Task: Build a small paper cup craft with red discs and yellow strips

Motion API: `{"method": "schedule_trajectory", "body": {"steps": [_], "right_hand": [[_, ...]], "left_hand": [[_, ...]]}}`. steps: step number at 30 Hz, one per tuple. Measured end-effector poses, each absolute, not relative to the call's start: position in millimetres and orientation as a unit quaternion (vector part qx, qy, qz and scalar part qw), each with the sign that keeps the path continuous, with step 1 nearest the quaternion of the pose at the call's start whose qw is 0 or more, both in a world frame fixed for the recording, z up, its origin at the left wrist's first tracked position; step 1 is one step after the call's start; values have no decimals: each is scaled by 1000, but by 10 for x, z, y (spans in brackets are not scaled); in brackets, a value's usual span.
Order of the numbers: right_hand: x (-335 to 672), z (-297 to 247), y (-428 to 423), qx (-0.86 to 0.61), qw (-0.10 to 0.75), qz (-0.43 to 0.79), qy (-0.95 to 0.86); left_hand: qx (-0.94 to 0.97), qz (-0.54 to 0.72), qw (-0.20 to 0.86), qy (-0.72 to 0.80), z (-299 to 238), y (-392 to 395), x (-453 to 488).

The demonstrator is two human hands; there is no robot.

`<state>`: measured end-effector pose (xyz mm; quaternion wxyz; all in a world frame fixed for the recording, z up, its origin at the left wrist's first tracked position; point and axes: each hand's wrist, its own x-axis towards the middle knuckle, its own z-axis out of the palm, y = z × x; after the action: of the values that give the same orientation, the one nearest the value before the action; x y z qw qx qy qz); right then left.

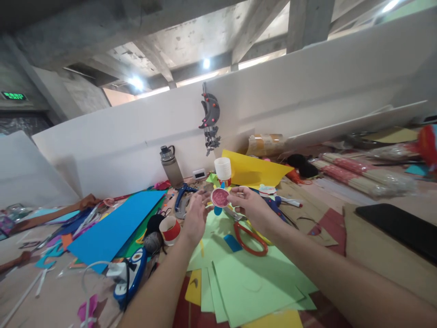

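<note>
A small round paper cup [220,197] with a white rim and a pinkish-red round face turned towards me is held up between my hands. Blue paper pieces stick out above and below it. My right hand [251,205] pinches its right edge between thumb and fingers. On the opposite side, my left hand [198,212] has its curled fingertips at the cup's left edge. Beneath the hands, scissors with orange handles [251,240] lie on light green paper sheets [252,287], beside a small blue paper piece [232,243].
Left of my hands are a red-banded paper cup [170,231], grey yarn [153,243], a blue hot glue gun [182,198] and blue card [118,228]. Behind stand stacked white cups [223,169], yellow card [257,171] and a bottle [171,168]. A black phone-like slab [399,230] lies right.
</note>
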<state>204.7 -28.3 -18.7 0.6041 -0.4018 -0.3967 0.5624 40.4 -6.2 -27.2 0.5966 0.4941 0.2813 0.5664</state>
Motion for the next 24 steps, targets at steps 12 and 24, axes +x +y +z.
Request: {"method": "schedule_trajectory", "body": {"steps": [12, 24], "right_hand": [[1939, -267, -314, -407, 565, 566, -441], [2273, -143, -519, -598, 237, 180, -744]], "left_hand": [[489, 463, 675, 301, -210, -86, 352], [374, 532, 678, 343, -280, 64, 234]]}}
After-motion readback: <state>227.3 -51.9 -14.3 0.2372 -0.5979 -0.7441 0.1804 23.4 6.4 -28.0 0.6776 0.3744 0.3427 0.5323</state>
